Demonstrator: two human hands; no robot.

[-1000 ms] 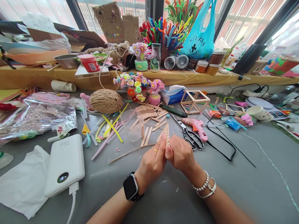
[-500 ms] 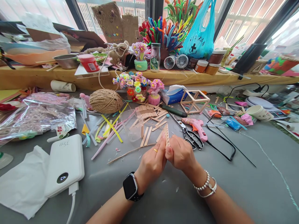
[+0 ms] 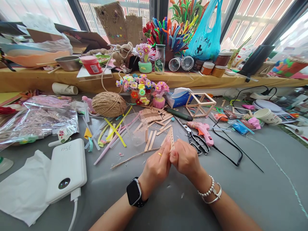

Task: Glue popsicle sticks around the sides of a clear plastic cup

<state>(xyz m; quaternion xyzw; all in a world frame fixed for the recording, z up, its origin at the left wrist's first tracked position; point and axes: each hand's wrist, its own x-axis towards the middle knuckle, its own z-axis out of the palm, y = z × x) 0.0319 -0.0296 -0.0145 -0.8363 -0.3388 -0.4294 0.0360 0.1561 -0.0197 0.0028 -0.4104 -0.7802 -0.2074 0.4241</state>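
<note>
Right between my two hands, its narrow end pointing away from me, is a pale wooden piece [image 3: 171, 136], one edge stepped like saw teeth. My left fingers [image 3: 166, 152] are clamped on its left side and my right fingers [image 3: 179, 149] are curled against its lower right edge; what they cover I can't see. I take this for pressing or steadying, though I can't tell which. To do it well, I'd squeeze low, where the piece looks broadest, match the pressure from both sides, spare the thin tip and check that the steps line up.

Just beyond my left fingers, loose sticks [image 3: 148, 141] lie on the desk [image 3: 173, 211], with a stick pile [image 3: 152, 116] farther out. A brown strand [image 3: 134, 158] runs off leftward from beside those fingers. Near my right fingers, beyond and to the right, are the scissors [image 3: 185, 127] and a pink glue gun [image 3: 205, 132]; I'd mind my knuckles there. Well past them stands a wooden cube frame [image 3: 209, 104].
</note>
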